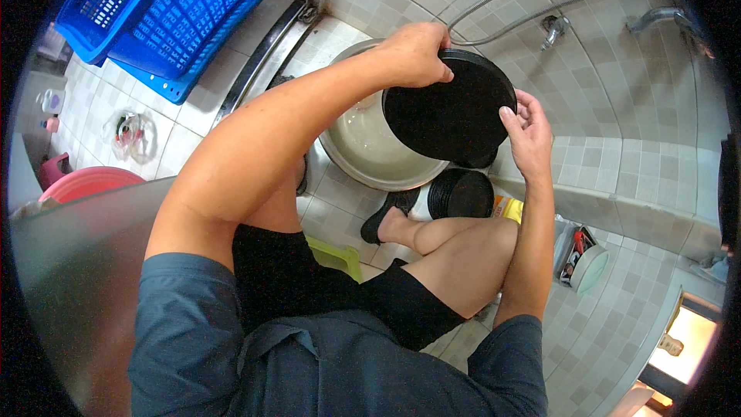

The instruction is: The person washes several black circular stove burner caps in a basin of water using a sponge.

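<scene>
Both my hands grip a black round flat plate with a thin raised rim (446, 112), tilted over a wide basin (386, 180). My left hand (421, 54) is closed on its upper edge, the thumb on the near face. On the plate's right edge my right hand (531, 135) pinches the rim between thumb and fingers. The light-coloured basin stands on the tiled floor and holds some water; the plate hides much of its right side. Just below the basin, by my foot, lies a stack of similar black round pieces (465, 194).
A blue plastic basket (166, 23) stands at upper left. Shower hoses and a tap (554, 28) are on the right wall. A pink basin (96, 183) sits at left, a green stool (336, 257) beneath me. At right is a container of small items (580, 259).
</scene>
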Demonstrator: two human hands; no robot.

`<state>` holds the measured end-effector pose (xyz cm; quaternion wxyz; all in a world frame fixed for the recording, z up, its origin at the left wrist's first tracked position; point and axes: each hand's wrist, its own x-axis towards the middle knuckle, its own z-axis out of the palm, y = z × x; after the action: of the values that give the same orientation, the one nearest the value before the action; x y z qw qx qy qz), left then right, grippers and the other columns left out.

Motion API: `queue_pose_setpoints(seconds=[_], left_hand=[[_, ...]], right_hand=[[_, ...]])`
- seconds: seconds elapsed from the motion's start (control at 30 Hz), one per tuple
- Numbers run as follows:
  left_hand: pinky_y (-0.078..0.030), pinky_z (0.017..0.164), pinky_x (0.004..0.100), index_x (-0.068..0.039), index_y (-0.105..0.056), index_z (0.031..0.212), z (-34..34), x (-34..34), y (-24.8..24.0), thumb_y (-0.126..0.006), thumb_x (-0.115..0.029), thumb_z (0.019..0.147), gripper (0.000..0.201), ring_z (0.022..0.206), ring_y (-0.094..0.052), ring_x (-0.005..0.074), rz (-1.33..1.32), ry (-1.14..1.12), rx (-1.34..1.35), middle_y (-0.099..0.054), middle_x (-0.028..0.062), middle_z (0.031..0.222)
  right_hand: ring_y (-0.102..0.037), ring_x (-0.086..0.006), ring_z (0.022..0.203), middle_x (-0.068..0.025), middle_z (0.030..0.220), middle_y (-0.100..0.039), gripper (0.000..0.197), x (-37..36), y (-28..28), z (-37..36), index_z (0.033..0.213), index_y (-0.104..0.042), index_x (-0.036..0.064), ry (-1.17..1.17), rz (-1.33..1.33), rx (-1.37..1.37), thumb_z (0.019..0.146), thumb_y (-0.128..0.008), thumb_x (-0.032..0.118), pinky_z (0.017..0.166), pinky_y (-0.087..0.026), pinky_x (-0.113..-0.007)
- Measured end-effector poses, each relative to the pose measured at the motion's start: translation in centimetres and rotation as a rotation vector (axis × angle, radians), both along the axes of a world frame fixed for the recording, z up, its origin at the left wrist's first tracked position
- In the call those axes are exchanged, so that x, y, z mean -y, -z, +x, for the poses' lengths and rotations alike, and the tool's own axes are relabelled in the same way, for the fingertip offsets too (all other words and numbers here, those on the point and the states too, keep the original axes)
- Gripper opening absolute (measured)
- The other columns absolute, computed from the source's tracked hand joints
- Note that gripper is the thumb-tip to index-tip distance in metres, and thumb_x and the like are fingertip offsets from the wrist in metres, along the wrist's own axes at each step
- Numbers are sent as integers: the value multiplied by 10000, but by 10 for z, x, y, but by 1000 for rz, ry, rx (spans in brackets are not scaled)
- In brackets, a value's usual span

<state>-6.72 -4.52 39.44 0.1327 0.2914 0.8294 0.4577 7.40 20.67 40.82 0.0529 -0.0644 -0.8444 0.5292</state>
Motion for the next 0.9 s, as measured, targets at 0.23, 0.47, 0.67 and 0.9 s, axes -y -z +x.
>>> queue_pose_setpoints(seconds=[0.23, 0.47, 0.67, 0.9], left_hand=[[-529, 876, 445, -15, -673, 1097, 0, -7, 5, -833, -258, 767, 439, 999, -685, 376, -10, 15, 6, -715, 214, 1027], [-529, 907, 436, -4, -661, 1131, 3, -8, 4, -824, -267, 765, 479, 1051, -668, 370, -41, 33, 2, -705, 212, 1082], [-536, 899, 441, -10, -672, 1126, 2, -8, 4, -822, -271, 776, 462, 1027, -681, 370, -63, 55, -6, -711, 216, 1067], [-542, 899, 459, -11, -704, 1077, -5, 1, 15, -765, -284, 815, 384, 1042, -674, 379, -376, 132, -194, -708, 215, 1068]], right_hand=[[-632, -147, 1039, -125, 1189, -654, 428, -7, 2, 3, 1343, -488, -35, 1, -21, 4, 969, -663, 80, 907, -518, -287], [-631, -155, 1062, -127, 1209, -653, 428, -4, -2, 7, 1345, -491, -29, 9, 47, 9, 969, -663, 84, 913, -517, -294], [-610, -120, 1003, -69, 1145, -654, 381, -7, 6, 6, 1295, -546, -33, 9, 24, -29, 968, -679, 110, 897, -499, -278], [-648, -154, 872, -97, 941, -717, 259, 5, 15, 7, 1105, -627, -9, -126, 272, 97, 920, -714, 149, 811, -524, -332]])
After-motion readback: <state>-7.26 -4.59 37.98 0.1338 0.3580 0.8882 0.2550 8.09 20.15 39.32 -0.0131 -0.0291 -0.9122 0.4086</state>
